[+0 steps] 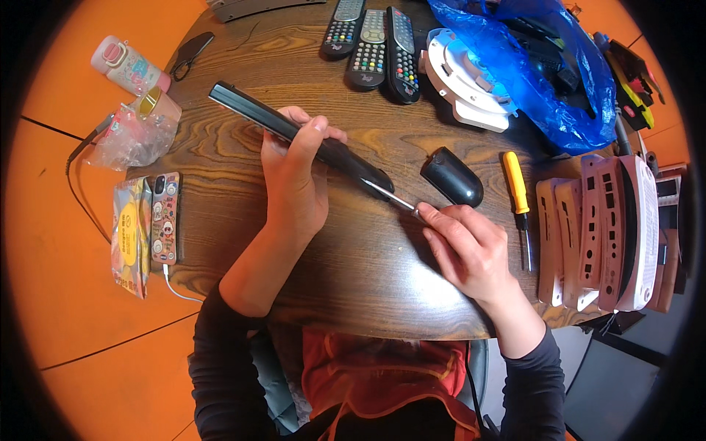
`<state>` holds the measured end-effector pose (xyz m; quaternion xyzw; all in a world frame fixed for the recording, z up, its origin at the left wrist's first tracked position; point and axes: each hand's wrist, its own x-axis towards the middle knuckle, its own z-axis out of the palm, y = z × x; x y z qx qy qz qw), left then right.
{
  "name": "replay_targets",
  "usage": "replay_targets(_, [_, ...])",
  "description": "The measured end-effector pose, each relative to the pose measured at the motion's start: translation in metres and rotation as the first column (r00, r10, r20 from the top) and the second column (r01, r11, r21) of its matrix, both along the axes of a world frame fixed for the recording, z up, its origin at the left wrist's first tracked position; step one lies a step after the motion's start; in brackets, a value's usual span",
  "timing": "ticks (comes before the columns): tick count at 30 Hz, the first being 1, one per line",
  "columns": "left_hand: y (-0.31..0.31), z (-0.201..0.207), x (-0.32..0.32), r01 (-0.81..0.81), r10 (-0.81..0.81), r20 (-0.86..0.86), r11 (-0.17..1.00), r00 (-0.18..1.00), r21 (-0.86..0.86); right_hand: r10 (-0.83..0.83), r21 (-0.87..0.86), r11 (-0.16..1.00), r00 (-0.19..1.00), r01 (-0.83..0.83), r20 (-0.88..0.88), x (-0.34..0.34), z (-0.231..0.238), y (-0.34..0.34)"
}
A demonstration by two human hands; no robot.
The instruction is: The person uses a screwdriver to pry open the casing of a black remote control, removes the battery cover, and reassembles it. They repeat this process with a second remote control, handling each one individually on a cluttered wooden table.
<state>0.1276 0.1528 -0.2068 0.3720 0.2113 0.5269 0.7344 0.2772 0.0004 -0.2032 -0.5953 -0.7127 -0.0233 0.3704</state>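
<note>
My left hand grips a black remote control above the table, turned on its side, thumb on the near edge. Closed on a slim metal tool, its handle mostly hidden by the fingers, is my right hand. The tool's tip touches the edge of the remote's near right end. Just right of that end a glossy black rounded cover lies on the table. Farther right is a screwdriver with a yellow handle.
Three remotes lie at the far middle. Beside them are white round parts and a blue plastic bag. White device casings stand at right. A phone, snack packet, bottle and scissors are at left.
</note>
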Motion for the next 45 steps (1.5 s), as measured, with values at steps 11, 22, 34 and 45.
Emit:
replay_targets(11, [-0.012,-0.001,0.003,-0.086,0.085,0.023,0.993,0.996,0.078,-0.128,-0.263,0.965,0.843,-0.016,-0.523,-0.018,-0.001,-0.009])
replay_targets(22, [-0.009,0.003,-0.002,-0.018,0.019,-0.005,0.99,1.0,0.14,-0.476,-0.319,0.715,-0.098,-0.622,-0.874,0.01,0.022,-0.005])
replay_targets(34, [-0.005,0.004,0.0,0.095,-0.07,0.108,0.962,0.992,-0.254,-0.203,-0.47,0.865,0.736,-0.174,-0.645,0.031,0.045,-0.022])
replay_targets(45, [-0.013,0.004,0.0,0.103,-0.093,0.111,0.991,0.989,-0.085,-0.062,-0.237,0.97,0.878,-0.059,-0.474,0.028,0.035,-0.019])
